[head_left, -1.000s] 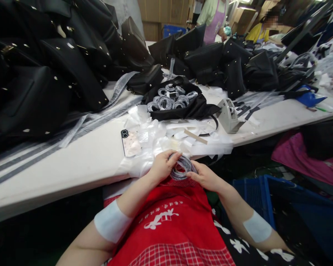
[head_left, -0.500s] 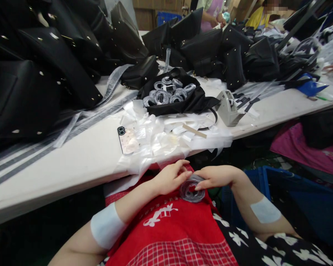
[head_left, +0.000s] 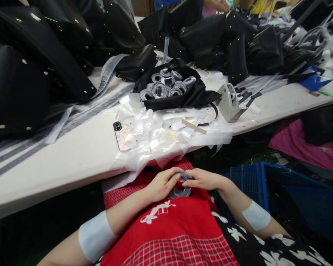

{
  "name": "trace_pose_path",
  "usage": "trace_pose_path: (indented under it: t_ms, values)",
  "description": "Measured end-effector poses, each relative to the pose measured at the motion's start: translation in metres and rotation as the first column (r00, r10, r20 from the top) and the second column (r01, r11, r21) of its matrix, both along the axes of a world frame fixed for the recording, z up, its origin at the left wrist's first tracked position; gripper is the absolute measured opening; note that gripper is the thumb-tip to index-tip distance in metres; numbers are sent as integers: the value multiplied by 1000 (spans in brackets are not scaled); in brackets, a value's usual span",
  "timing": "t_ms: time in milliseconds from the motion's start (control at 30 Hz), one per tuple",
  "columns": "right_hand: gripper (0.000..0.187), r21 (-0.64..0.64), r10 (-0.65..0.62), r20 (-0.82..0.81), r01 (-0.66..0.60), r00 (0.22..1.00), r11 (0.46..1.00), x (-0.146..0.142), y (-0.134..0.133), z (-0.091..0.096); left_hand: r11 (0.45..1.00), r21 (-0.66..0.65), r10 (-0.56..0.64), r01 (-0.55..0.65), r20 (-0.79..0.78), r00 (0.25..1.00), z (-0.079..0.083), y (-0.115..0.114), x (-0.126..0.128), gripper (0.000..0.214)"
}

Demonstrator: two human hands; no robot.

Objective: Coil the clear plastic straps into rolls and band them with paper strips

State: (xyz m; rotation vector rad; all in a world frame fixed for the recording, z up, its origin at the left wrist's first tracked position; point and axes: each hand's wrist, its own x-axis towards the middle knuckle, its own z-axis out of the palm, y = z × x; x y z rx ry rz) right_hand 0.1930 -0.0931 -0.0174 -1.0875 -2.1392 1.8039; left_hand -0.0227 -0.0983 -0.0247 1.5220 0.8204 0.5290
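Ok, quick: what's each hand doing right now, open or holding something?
Left hand: closed on the grey coiled strap, held in the lap.
Right hand: closed on the same strap from the other side.

The coiled strap (head_left: 180, 187) is a small grey ring of flat band wound on itself several turns, sheathed in a cloudy, translucent film that catches the light. It lies nearly flat, open centre facing up, low over the upper edge of the red apron (head_left: 166, 225), pinched between the left hand (head_left: 161, 184) and the right hand (head_left: 204, 180), whose fingers cover its top rim.
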Motion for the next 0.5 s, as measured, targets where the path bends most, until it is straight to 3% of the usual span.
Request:
trace_pose_path:
  t_ms: [100, 233, 267, 333, 367, 433, 500]
  values:
    - [29, 18, 51, 10, -51, 999, 999, -6, 3, 2, 1000, 20, -1, 2, -48, 999, 2, 4, 3, 31]
    - [30, 96, 108, 96, -117, 990, 988, -3, 14, 18, 999, 14, 50, -49, -64, 997, -2, 3, 7, 30]
    - [28, 129, 63, 114, -78, 992, 989, 2, 21, 22, 998, 1, 63, -63, -59, 996, -3, 2, 7, 30]
    - [27, 254, -142, 120, 107, 983, 961, 14, 42, 29, 996, -24, 88, -90, -54, 995, -7, 0, 6, 29]
    - [28, 359, -285, 128, 223, 950, 906, 21, 55, 30, 994, -34, 100, -102, -52, 994, -8, 0, 6, 30]
    - [29, 593, -549, 153, 368, 821, 716, 34, 83, 28, 992, -47, 116, -118, -51, 992, -8, 0, 5, 31]
    - [24, 759, -700, 181, 354, 691, 546, 40, 108, 19, 989, -45, 136, -139, -60, 989, -8, -1, 5, 31]
